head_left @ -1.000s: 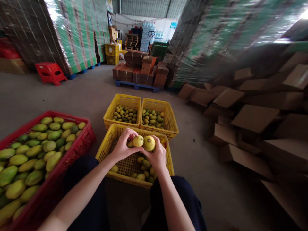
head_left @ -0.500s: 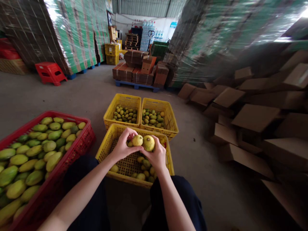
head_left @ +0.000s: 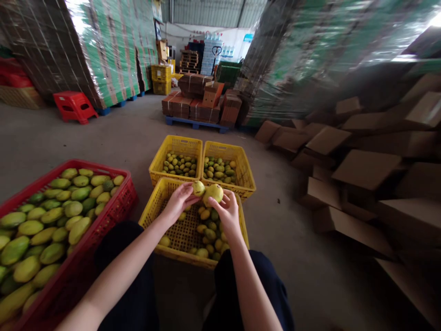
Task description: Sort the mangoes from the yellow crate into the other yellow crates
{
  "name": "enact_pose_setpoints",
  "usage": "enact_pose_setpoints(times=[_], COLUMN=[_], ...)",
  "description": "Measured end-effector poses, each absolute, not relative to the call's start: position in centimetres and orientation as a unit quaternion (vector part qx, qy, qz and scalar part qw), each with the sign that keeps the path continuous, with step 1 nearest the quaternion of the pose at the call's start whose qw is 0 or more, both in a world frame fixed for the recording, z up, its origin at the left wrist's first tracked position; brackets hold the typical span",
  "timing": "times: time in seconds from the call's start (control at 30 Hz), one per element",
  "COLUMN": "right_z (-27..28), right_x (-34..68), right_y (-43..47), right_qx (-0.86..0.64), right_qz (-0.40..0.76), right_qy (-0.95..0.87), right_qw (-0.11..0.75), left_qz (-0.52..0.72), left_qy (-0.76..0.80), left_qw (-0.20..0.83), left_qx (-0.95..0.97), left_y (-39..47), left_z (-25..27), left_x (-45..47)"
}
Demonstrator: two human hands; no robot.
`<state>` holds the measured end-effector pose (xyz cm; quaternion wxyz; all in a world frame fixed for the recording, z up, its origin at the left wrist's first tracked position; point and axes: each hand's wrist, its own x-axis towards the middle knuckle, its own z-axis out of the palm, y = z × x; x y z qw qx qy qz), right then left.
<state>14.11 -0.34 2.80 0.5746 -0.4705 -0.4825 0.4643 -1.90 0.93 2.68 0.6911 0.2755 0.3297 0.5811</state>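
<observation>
Above the near yellow crate (head_left: 148, 216), my left hand (head_left: 178, 200) grips a small yellow-green, lemon-like fruit (head_left: 198, 187) between thumb and fingers. A bigger yellow one (head_left: 214, 192) sits in my right hand (head_left: 228, 212), thumb across its near side and fingers behind. The two fruits are side by side, their ends turned partly toward me; a dark mark shows on the smaller one. Below my hands, more yellow and green fruit (head_left: 210, 234) is heaped in the crate's right half. A lone fruit (head_left: 164, 241) lies at its left side.
A red crate (head_left: 129, 184) full of larger-looking yellow-green fruit stands at my left. Two yellow crates (head_left: 155, 161) with fruit adjoin the near crate's far side. Cardboard boxes (head_left: 365, 168) are heaped at right. Farther off are a red stool (head_left: 74, 105) and a loaded blue pallet (head_left: 196, 124).
Both fruits have been raised slightly and turned in my fingers. My right hand has opened up around the larger fruit, with its fingers now showing behind it.
</observation>
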Motion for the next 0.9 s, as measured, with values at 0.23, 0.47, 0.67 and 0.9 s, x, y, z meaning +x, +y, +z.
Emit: enact_pose_setpoints(times=[0.23,0.47,0.67,0.9], right_z=[2.4,1.8,1.5,1.6], right_x=[14.1,12.5,11.7,11.6], right_y=[0.0,-0.1,-0.2,-0.2], right_qx=[-0.459,-0.424,-0.473,-0.467], right_qz=[0.537,0.607,0.588,0.593], right_qy=[-0.406,-0.358,-0.362,-0.347], right_qw=[0.58,0.569,0.547,0.557], left_qz=[0.57,0.564,0.577,0.56], left_qy=[0.377,0.4,0.42,0.423], left_qw=[0.636,0.605,0.615,0.569], left_qx=[0.357,0.396,0.337,0.429], left_y=[1.0,1.0,1.0,0.6], left_z=[2.7,2.1,1.0,1.8], left_x=[-2.0,-1.9,-1.3,-1.1])
